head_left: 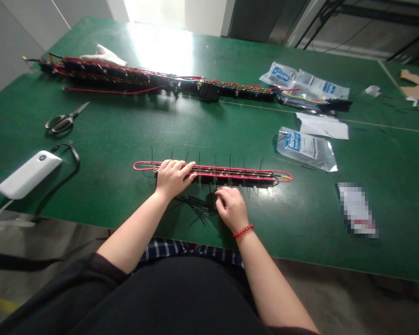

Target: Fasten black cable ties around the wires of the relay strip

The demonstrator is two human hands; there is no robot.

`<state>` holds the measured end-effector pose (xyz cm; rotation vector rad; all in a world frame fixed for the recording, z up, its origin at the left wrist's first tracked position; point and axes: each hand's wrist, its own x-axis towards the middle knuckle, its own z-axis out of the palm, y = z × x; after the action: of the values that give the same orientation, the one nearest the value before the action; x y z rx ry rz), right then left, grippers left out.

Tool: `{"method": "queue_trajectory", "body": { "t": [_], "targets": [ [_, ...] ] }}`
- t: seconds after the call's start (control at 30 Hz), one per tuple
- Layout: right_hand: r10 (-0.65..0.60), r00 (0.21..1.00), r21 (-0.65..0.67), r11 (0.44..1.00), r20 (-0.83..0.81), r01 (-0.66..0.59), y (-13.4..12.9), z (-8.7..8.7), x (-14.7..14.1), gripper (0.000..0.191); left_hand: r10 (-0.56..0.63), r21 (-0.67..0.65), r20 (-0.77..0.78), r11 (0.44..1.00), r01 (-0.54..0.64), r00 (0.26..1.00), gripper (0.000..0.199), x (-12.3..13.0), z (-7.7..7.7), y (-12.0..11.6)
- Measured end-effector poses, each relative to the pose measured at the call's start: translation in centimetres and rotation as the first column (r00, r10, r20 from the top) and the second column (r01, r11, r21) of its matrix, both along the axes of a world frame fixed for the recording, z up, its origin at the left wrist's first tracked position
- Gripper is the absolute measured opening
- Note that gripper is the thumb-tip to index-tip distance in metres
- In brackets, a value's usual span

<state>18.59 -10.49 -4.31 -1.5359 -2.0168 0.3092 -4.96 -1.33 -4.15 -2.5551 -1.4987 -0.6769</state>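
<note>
My left hand point(172, 177) lay spread on the wired strip point(235, 174); my right hand point(232, 207) curled just beside it, whether pinching anything I couldn't tell.

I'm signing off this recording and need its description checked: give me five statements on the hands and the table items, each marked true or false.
1. The left hand rests on the red-wired strip. True.
2. The scissors are in the right hand. False: the scissors lie on the green table, away from both hands.
3. A red bracelet is on the right wrist. True.
4. The loose black ties lie beyond the red-wired strip. False: the loose black ties lie on its near side, towards the person.
5. The long wired assembly lies farther from the person than the red-wired strip. True.
</note>
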Motion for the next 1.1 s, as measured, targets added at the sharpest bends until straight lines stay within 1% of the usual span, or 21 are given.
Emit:
{"method": "queue_trajectory", "body": {
  "t": [0.2, 0.4, 0.57, 0.73, 0.87, 0.97, 1.03, 1.1],
  "targets": [
    [0.003, 1.000, 0.005, 1.000, -0.008, -0.003, 0.0, 0.1, 0.0, 0.017, -0.002, 0.011, -0.009, 1.000, 0.002, 1.000, 0.039, 0.0, -0.1, 0.0],
    [0.006, 1.000, -0.012, 1.000, -0.007, -0.006, 0.0, 0.1, 0.0, 0.017, 0.005, -0.023, -0.001, 1.000, -0.005, 1.000, 0.040, 0.0, -0.3, 0.1],
    [0.014, 1.000, 0.015, 1.000, -0.016, -0.014, -0.1, 0.1, 0.0, 0.018, 0.000, -0.019, 0.007, 1.000, 0.000, 1.000, 0.040, -0.1, -0.4, 0.2],
    [0.021, 0.997, 0.019, 1.000, -0.068, -0.020, -0.9, 1.2, 0.5, 0.019, -0.002, -0.023, 0.011, 1.000, 0.003, 1.000, 0.040, -0.1, -0.3, 0.1],
    [-0.014, 0.999, -0.001, 1.000, -0.051, 0.014, -2.0, 2.3, 1.4, 0.017, -0.005, -0.027, 0.026, 1.000, 0.006, 1.000, 0.040, -0.1, -0.3, 0.1],
    [-0.033, 0.999, -0.063, 0.998, -0.015, 0.032, -2.7, 3.0, 1.7, 0.017, -0.007, -0.033, 0.037, 0.999, 0.008, 0.999, 0.040, -0.2, -0.2, 0.1],
    [-0.039, 0.999, -0.164, 0.986, 0.027, 0.043, -2.9, 3.5, 1.7, 0.016, -0.008, -0.042, 0.047, 0.999, 0.010, 0.999, 0.040, -0.2, -0.2, 0.1],
    [-0.038, 0.994, -0.286, 0.956, 0.103, 0.066, -3.0, 4.3, 1.3, 0.015, -0.009, -0.055, 0.058, 0.998, 0.012, 0.998, 0.040, -0.2, -0.2, 0.1]
  ]
}}
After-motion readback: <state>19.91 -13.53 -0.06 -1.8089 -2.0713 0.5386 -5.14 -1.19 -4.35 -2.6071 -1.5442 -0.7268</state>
